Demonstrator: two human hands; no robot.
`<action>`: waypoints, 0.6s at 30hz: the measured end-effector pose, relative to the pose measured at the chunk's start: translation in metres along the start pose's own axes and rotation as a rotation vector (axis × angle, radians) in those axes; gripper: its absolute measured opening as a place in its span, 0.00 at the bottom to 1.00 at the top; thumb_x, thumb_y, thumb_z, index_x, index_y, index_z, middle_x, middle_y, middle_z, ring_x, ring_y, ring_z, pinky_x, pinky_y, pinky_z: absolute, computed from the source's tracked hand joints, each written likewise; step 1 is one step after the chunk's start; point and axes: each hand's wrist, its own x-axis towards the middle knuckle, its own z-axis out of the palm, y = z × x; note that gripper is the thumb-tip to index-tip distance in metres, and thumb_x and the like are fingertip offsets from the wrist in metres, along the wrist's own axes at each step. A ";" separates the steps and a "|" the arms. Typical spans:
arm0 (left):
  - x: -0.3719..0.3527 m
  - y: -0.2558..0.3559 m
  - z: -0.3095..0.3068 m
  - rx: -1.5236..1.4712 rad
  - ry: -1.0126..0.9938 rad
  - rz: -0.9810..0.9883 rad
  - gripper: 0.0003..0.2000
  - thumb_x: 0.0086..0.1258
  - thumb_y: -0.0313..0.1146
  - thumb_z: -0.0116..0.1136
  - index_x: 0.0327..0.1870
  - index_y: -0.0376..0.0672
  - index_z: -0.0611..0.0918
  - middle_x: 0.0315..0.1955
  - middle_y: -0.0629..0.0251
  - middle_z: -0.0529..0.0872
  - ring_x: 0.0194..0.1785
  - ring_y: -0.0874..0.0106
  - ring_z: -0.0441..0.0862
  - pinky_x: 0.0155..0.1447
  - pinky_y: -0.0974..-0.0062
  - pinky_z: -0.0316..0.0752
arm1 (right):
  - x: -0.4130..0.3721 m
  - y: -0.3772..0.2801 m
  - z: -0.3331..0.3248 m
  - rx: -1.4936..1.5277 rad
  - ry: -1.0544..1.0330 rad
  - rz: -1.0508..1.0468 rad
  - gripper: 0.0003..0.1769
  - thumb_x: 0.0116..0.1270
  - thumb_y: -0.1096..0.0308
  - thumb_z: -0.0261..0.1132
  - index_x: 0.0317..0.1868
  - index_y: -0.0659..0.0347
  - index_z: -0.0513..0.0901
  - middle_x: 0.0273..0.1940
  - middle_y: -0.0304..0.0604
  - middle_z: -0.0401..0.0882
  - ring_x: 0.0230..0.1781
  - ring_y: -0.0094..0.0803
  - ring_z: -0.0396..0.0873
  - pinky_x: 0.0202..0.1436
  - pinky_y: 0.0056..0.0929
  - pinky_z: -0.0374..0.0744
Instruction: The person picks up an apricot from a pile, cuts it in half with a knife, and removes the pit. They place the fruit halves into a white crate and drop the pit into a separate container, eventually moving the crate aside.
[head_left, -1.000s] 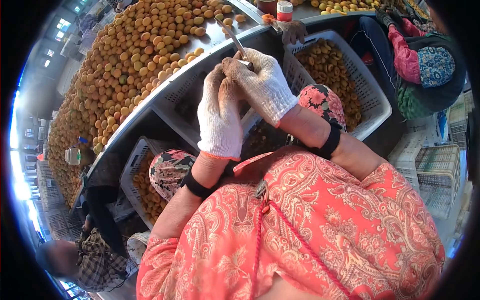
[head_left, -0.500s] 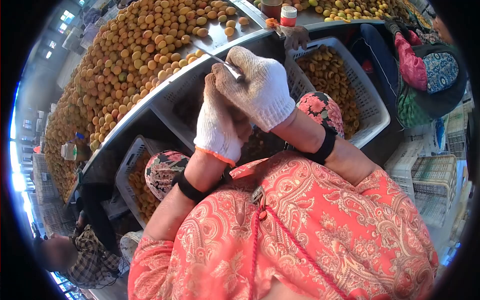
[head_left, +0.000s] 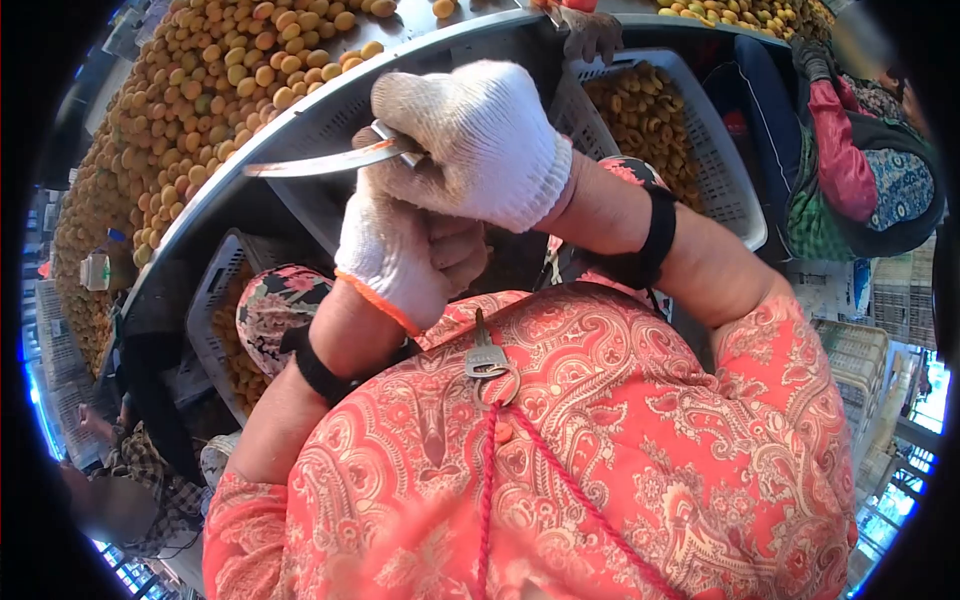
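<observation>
My right hand (head_left: 470, 140), in a white knitted glove with soiled fingers, is closed round the handle of a knife. The thin curved blade (head_left: 318, 162) points left, with a reddish stain near the handle. Directly below and touching it is my left hand (head_left: 400, 250), in a white glove with an orange cuff edge. Its fingers are curled, some of them bare; whatever they hold is hidden behind the right hand. Orange-yellow apricots (head_left: 215, 90) cover the metal table (head_left: 400, 33) beyond the hands.
A crate (head_left: 745, 185) of cut fruit stands at the right, another crate (head_left: 212, 345) at the lower left. A co-worker's gloved hand (head_left: 592, 36) rests near the table edge. People sit at the right (head_left: 850, 160) and lower left (head_left: 140, 500).
The view has shifted. The right hand has turned, so the blade that pointed up and left towards the apricots now lies nearly level, pointing left. Both hands remain together.
</observation>
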 end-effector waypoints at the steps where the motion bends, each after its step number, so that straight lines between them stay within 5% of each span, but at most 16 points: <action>1: 0.001 -0.003 -0.001 -0.008 0.003 -0.008 0.31 0.67 0.78 0.39 0.25 0.58 0.68 0.13 0.80 0.59 0.12 0.80 0.50 0.20 0.78 0.43 | 0.000 0.000 -0.001 -0.014 -0.038 0.004 0.14 0.54 0.54 0.72 0.31 0.52 0.80 0.25 0.43 0.80 0.25 0.43 0.83 0.27 0.39 0.80; 4: 0.007 0.012 0.009 0.107 0.219 0.061 0.28 0.69 0.74 0.44 0.26 0.57 0.69 0.13 0.80 0.59 0.12 0.80 0.51 0.19 0.78 0.45 | 0.000 0.009 0.005 -0.021 0.002 0.070 0.14 0.54 0.54 0.72 0.31 0.53 0.79 0.26 0.44 0.81 0.26 0.44 0.83 0.28 0.39 0.80; 6: 0.012 0.020 -0.001 0.073 0.123 0.062 0.27 0.71 0.70 0.46 0.31 0.54 0.74 0.15 0.77 0.65 0.14 0.78 0.57 0.20 0.77 0.50 | -0.001 0.011 0.010 -0.008 0.057 0.080 0.17 0.57 0.53 0.72 0.34 0.56 0.79 0.25 0.46 0.80 0.26 0.47 0.83 0.28 0.41 0.80; 8: 0.009 0.015 -0.001 0.159 0.197 0.233 0.25 0.74 0.64 0.47 0.39 0.50 0.78 0.19 0.70 0.74 0.17 0.75 0.65 0.21 0.76 0.55 | -0.007 0.002 0.012 0.112 0.059 0.364 0.20 0.62 0.51 0.71 0.37 0.59 0.77 0.25 0.48 0.80 0.27 0.50 0.82 0.29 0.43 0.79; 10: 0.003 0.020 -0.013 0.103 0.013 0.218 0.21 0.77 0.57 0.50 0.47 0.45 0.79 0.28 0.61 0.80 0.21 0.71 0.73 0.23 0.72 0.65 | -0.008 -0.004 0.007 0.132 0.035 0.428 0.22 0.67 0.50 0.69 0.39 0.62 0.76 0.25 0.51 0.80 0.28 0.51 0.83 0.30 0.43 0.79; 12: 0.000 0.023 -0.010 0.216 0.056 0.350 0.19 0.77 0.49 0.54 0.50 0.41 0.77 0.34 0.58 0.82 0.23 0.70 0.76 0.29 0.69 0.74 | -0.009 -0.005 0.001 0.280 0.072 0.700 0.19 0.70 0.53 0.68 0.43 0.63 0.77 0.27 0.44 0.79 0.24 0.30 0.80 0.28 0.32 0.78; 13: 0.000 0.028 -0.018 0.330 -0.034 0.483 0.17 0.77 0.41 0.56 0.55 0.37 0.76 0.39 0.57 0.83 0.28 0.69 0.81 0.36 0.71 0.79 | -0.012 -0.003 -0.003 0.430 0.125 0.652 0.16 0.75 0.57 0.64 0.45 0.63 0.77 0.28 0.37 0.79 0.26 0.19 0.76 0.27 0.25 0.76; 18: -0.018 0.035 -0.011 0.530 -0.052 0.789 0.20 0.74 0.30 0.58 0.63 0.34 0.73 0.44 0.61 0.82 0.38 0.72 0.82 0.46 0.73 0.79 | -0.020 -0.023 -0.023 0.730 -0.008 0.702 0.11 0.79 0.63 0.58 0.48 0.63 0.78 0.28 0.30 0.77 0.25 0.15 0.73 0.29 0.16 0.73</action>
